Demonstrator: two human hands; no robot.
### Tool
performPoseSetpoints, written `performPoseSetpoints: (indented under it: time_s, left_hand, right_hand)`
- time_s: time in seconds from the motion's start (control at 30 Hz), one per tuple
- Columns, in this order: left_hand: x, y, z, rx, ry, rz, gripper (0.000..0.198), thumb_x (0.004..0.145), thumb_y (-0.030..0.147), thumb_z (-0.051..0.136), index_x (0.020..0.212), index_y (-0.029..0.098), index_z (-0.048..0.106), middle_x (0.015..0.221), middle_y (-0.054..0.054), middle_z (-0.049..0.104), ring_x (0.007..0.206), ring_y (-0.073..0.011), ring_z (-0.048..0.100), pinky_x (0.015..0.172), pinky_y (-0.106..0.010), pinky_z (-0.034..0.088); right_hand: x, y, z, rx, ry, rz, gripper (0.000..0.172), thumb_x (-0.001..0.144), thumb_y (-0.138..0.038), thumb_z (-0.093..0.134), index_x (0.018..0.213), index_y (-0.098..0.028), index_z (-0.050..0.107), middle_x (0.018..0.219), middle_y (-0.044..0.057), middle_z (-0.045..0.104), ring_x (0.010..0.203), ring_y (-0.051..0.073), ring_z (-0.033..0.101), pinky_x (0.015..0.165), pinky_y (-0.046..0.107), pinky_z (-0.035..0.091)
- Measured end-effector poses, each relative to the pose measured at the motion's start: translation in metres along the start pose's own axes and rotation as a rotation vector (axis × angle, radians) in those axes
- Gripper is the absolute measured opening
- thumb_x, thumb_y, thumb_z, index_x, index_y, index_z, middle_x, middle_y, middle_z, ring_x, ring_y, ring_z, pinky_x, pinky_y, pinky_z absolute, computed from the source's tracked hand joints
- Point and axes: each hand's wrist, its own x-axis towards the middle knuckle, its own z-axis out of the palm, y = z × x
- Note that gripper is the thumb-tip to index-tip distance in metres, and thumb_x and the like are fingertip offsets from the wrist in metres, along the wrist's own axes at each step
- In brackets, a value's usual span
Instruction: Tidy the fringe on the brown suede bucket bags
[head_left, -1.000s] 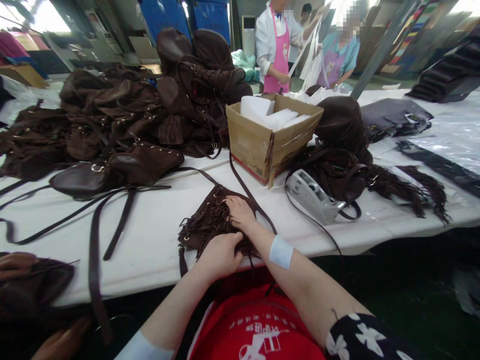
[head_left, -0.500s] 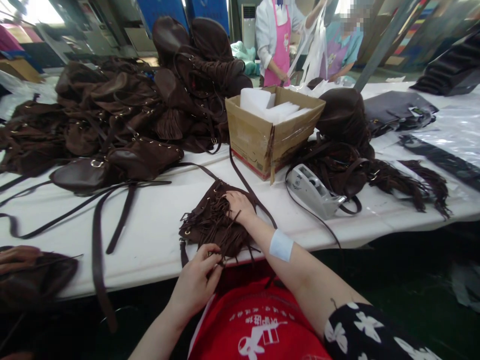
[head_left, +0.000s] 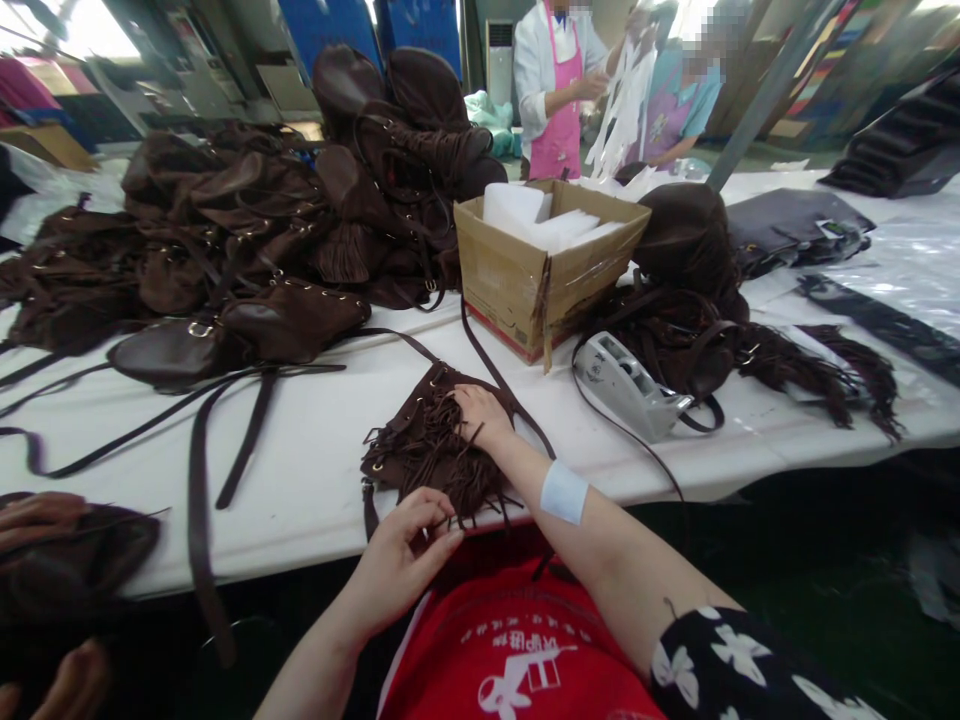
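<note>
A dark brown fringed bag (head_left: pixel 420 425) with gold eyelets lies on the white-covered table in front of me. My right hand (head_left: pixel 481 412) rests flat on its upper right side, fingers stretched over the fringe (head_left: pixel 461 475). At the bag's near edge, my left hand (head_left: pixel 412 540) has its fingers curled around the ends of some fringe strands. Its thumb points to the right, and the fingertips partly hide what they grip. Straps run from the bag toward the back of the table.
Brown bags (head_left: pixel 225 230) are heaped at the back left. A cardboard box (head_left: pixel 502 275) with white sheets stands ahead, near a grey tape dispenser (head_left: pixel 630 385). Another person's hand (head_left: pixel 45 515) touches a brown bag at left. Two people in pink aprons stand behind.
My left thumb has moved away from the curled fingers, while my right hand stays on the bag. Another person's hand appears at the lower left. A person behind has moved an arm.
</note>
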Motion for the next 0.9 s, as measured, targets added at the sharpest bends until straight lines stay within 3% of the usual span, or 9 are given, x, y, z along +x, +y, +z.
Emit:
performPoseSetpoints:
  time_s: [0.07,0.13,0.27,0.33,0.43,0.57,0.67,0.77,0.9]
  left_hand:
    - [-0.005,-0.001,-0.008,-0.042,0.094,-0.037,0.032,0.088,0.042,0.051,0.068,0.017,0.056,0.111,-0.010,0.059,0.094,-0.0191,0.056,0.076,-0.028,0.045]
    - [-0.009,-0.005,-0.016,-0.081,0.136,-0.092,0.035,0.088,0.045,0.049,0.068,0.017,0.056,0.107,-0.009,0.060,0.086,-0.0178,0.056,0.070,-0.027,0.044]
    - [-0.017,-0.017,-0.028,-0.134,-0.034,-0.247,0.050,0.090,0.054,0.039,0.058,0.018,0.054,0.059,-0.002,0.056,0.056,-0.0141,0.050,0.056,-0.026,0.041]
    - [-0.021,-0.023,-0.034,-0.071,-0.088,-0.364,0.055,0.088,0.058,0.038,0.055,0.018,0.054,0.052,-0.002,0.056,0.053,-0.0146,0.051,0.055,-0.026,0.041]
    - [-0.025,-0.028,-0.040,0.076,-0.068,-0.445,0.055,0.087,0.060,0.038,0.057,0.018,0.059,0.054,-0.002,0.060,0.054,-0.0160,0.056,0.056,-0.027,0.043]
    - [-0.016,-0.019,-0.031,0.278,0.016,-0.258,0.039,0.088,0.047,0.043,0.071,0.020,0.066,0.068,-0.002,0.067,0.066,-0.0173,0.061,0.063,-0.027,0.047]
    - [0.004,-0.007,-0.007,0.330,0.004,-0.003,0.024,0.089,0.034,0.048,0.090,0.021,0.068,0.092,-0.004,0.071,0.085,-0.0176,0.063,0.078,-0.029,0.050]
    - [0.031,0.001,0.019,0.418,-0.046,0.201,0.024,0.086,0.022,0.051,0.105,0.022,0.065,0.115,-0.006,0.065,0.107,-0.0193,0.059,0.098,-0.034,0.045]
    - [0.062,0.005,0.037,0.646,-0.117,0.218,0.039,0.075,0.011,0.055,0.112,0.019,0.059,0.117,-0.009,0.061,0.113,-0.0236,0.054,0.102,-0.038,0.042]
  right_hand:
    - [0.000,0.000,0.000,0.005,0.005,0.001,0.042,0.081,-0.024,0.061,0.122,-0.017,0.055,0.132,0.012,0.052,0.124,0.024,0.043,0.106,0.039,0.034]
    - [0.001,0.000,0.001,0.001,0.010,0.005,0.040,0.081,-0.022,0.060,0.121,-0.017,0.056,0.132,0.012,0.053,0.123,0.024,0.044,0.106,0.039,0.033]
    - [0.002,0.001,0.001,0.004,0.000,0.007,0.039,0.082,-0.023,0.059,0.120,-0.016,0.057,0.132,0.013,0.052,0.123,0.025,0.044,0.105,0.040,0.035]
    - [0.002,0.001,0.002,-0.002,-0.003,0.001,0.041,0.081,-0.022,0.059,0.121,-0.016,0.056,0.133,0.013,0.052,0.123,0.025,0.044,0.105,0.040,0.035]
    - [0.002,0.002,0.003,-0.024,0.000,-0.004,0.042,0.081,-0.021,0.059,0.123,-0.014,0.055,0.133,0.014,0.052,0.124,0.025,0.043,0.106,0.039,0.035]
    - [0.001,0.004,0.004,-0.031,-0.005,-0.006,0.043,0.083,-0.021,0.056,0.125,-0.014,0.054,0.134,0.013,0.051,0.125,0.025,0.043,0.106,0.040,0.036]
    - [0.001,0.004,0.004,-0.028,-0.006,-0.002,0.043,0.083,-0.021,0.057,0.126,-0.015,0.053,0.135,0.013,0.050,0.126,0.025,0.041,0.106,0.041,0.034]
    - [0.000,0.002,0.005,-0.023,-0.016,0.004,0.044,0.083,-0.021,0.058,0.126,-0.016,0.052,0.136,0.014,0.050,0.127,0.025,0.040,0.107,0.041,0.033]
    - [0.001,0.005,0.003,-0.025,-0.035,-0.019,0.045,0.083,-0.017,0.054,0.128,-0.014,0.051,0.138,0.016,0.048,0.128,0.025,0.040,0.108,0.042,0.033]
